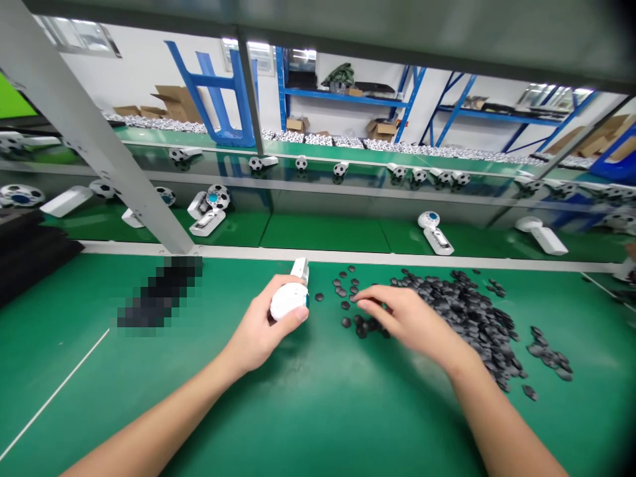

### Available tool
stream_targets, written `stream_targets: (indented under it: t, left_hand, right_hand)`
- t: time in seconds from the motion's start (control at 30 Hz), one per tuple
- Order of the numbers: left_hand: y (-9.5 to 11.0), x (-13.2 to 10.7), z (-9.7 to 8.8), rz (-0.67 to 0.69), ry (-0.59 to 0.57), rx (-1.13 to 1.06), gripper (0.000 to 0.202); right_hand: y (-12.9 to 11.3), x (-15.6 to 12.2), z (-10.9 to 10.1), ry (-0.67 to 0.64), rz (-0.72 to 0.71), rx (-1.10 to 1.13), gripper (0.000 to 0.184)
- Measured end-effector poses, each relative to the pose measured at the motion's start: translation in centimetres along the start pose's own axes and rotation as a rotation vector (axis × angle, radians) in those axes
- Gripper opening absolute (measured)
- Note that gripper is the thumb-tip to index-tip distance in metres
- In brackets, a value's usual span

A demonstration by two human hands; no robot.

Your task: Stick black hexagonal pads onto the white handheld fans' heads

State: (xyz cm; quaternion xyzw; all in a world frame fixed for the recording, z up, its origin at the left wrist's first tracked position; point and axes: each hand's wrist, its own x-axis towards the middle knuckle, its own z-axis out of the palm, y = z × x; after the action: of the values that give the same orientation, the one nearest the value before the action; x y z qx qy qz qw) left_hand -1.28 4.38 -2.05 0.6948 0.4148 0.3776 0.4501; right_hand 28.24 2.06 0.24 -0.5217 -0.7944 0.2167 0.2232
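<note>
My left hand [263, 321] is wrapped around a white device [289, 301] with a round head and a short handle, its handle pointing away from me. A blue-green patch shows at the right edge of the round head. Over the table, my right hand [405, 318] has its thumb and index finger brought together at a small black pentagonal piece [353, 298]. Several more loose black pieces [346, 322] lie between the two hands. Beyond the right wrist, a big heap of the same black pieces [457, 305] spreads across the green tabletop [308, 417].
Behind the table edge runs a green conveyor belt [322, 232] carrying white devices [437, 233], some with black-and-white football heads. A slanted metal post [109, 146] rises at left. Black stacked material [30, 258] sits at far left, and a pixelated dark object [161, 295] lies nearer.
</note>
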Motion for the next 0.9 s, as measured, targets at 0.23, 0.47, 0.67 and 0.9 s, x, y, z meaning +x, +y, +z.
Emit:
stream_targets:
  t: [0.23,0.47,0.67,0.9]
  left_hand:
    - [-0.6,0.1,-0.4,-0.07,0.085,-0.144,0.044]
    - [-0.7,0.1,-0.1,-0.038,0.066,-0.01,0.044]
    - [-0.4,0.0,-0.1,-0.041,0.046,0.03,0.041]
    - [-0.3,-0.4,0.3,-0.096,0.039,0.039,0.045]
  right_hand:
    - [3.8,-0.7,-2.2,-0.181,0.118,-0.173,0.018]
    - [4.1,-0.4,-1.4,-0.141,0.162,-0.295,0.015]
    - [4.1,-0.4,-1.5,-0.169,0.135,-0.253,0.018]
    - [3.5,-0.6,-1.4,-0.244,0.139,-0.218,0.023]
